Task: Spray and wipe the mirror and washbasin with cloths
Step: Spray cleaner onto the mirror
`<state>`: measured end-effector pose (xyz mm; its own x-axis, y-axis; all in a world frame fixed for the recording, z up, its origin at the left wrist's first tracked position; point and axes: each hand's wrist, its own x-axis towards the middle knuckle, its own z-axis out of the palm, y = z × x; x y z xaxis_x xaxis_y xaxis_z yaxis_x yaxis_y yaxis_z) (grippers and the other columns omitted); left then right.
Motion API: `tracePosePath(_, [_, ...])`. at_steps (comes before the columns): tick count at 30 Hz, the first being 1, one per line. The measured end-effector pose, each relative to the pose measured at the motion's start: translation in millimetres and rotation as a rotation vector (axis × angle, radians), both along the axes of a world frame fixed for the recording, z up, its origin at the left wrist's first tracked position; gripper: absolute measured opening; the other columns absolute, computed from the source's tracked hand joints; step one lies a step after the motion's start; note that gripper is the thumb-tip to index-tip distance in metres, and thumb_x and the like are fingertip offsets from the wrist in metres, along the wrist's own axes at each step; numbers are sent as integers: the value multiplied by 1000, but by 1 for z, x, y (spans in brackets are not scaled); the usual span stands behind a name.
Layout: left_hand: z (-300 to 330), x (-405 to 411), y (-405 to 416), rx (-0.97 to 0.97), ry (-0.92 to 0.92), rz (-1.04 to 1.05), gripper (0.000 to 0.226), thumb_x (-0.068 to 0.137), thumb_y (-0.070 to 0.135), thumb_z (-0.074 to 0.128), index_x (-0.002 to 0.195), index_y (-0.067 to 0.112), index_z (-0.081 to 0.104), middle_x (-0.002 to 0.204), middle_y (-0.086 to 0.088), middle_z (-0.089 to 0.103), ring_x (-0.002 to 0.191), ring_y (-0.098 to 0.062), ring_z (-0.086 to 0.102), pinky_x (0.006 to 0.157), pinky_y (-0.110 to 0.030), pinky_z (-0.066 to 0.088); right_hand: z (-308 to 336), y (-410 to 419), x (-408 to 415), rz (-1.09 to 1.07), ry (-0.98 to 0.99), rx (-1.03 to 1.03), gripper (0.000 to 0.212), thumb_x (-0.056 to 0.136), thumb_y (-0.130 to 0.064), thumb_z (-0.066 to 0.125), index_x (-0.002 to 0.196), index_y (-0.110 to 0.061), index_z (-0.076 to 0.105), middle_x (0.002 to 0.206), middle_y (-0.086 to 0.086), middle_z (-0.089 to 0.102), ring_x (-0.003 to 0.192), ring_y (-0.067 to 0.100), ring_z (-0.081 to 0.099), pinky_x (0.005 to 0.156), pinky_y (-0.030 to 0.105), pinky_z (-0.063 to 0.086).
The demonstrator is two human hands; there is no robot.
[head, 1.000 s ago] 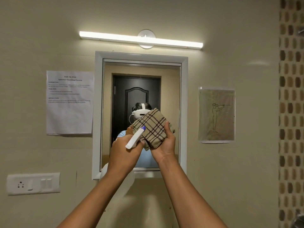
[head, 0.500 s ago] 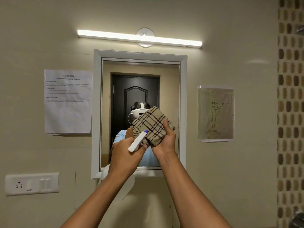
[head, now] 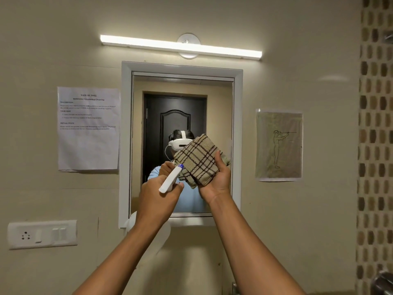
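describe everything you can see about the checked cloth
The checked cloth is beige woven fabric crossed by dark brown wavy lines. It is folded into a thick pad, tilted, and held up in front of the mirror. The right hand holds it from below, thumb on its front. The blue nozzle of the white spray bottle in the left hand points at its lower left edge.

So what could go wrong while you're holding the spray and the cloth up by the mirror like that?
The white spray bottle with the blue nozzle tip in the left hand points at the folded beige checked cloth held in the right hand, so spray may soak the cloth or the fingers instead of the white-framed mirror. Mist could also drift onto the printed paper sheet taped just beside the mirror and wet it.
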<state>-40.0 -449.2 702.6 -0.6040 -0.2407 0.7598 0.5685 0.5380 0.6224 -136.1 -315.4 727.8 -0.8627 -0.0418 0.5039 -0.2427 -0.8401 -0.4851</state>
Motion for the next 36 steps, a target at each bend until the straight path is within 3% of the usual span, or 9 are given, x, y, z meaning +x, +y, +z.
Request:
tracePosePath(5, [8,2,5,-26,15,10,29,84,29,72,107,12,68,84,3,62,73,-10,62,62,-20,52,-2,-2,3,-17,-12,15,59,85,-44,62,134,-13,59,132,19,63,123,38,57,91,49,54])
tracePosePath(8, [12,2,11,-40,24,3,29,84,28,72,110,14,69,84,4,62,77,-15,64,64,-24,54,-1,-2,3,-33,-29,33,55,88,-43,60,133,-12,60,128,18,65,117,35,60,87,46,55])
tracePosePath(11, [13,-1,14,-45,28,-19,27,82,29,74,107,18,70,82,5,65,81,-19,67,72,-39,59,-1,-3,2,-36,-31,33,56,88,-43,61,134,-11,59,130,19,64,119,36,60,93,47,54])
tracePosePath(14, [8,0,19,-68,12,-51,16,83,32,73,95,32,63,77,12,60,76,-13,64,69,-32,57,0,-3,-1,-42,-25,39,61,83,-45,66,133,-11,60,131,19,63,124,39,57,102,54,48])
tracePosePath(19, [0,1,22,-24,-6,-39,23,84,31,72,78,37,51,66,20,51,64,-6,57,60,-22,50,0,0,-6,-41,-23,45,64,79,-48,70,133,-14,61,132,19,63,126,40,55,107,61,41])
tracePosePath(27, [0,4,10,-41,-7,13,12,84,30,72,89,30,60,71,9,58,72,-19,63,66,-34,56,2,3,5,-28,-21,15,57,87,-43,62,134,-11,60,130,18,64,122,37,57,104,54,46])
tracePosePath(32, [4,7,6,28,-4,-4,21,85,27,71,103,19,65,79,8,57,68,-7,59,61,-21,50,1,4,9,-41,-16,30,56,89,-45,63,135,-14,59,134,19,61,126,39,54,103,57,46])
tracePosePath(36, [10,11,1,97,-3,-20,34,88,27,68,118,11,64,92,3,58,83,-20,61,69,-29,55,2,13,15,-63,-9,28,51,91,-35,62,136,-11,58,131,19,64,122,37,59,102,56,48])
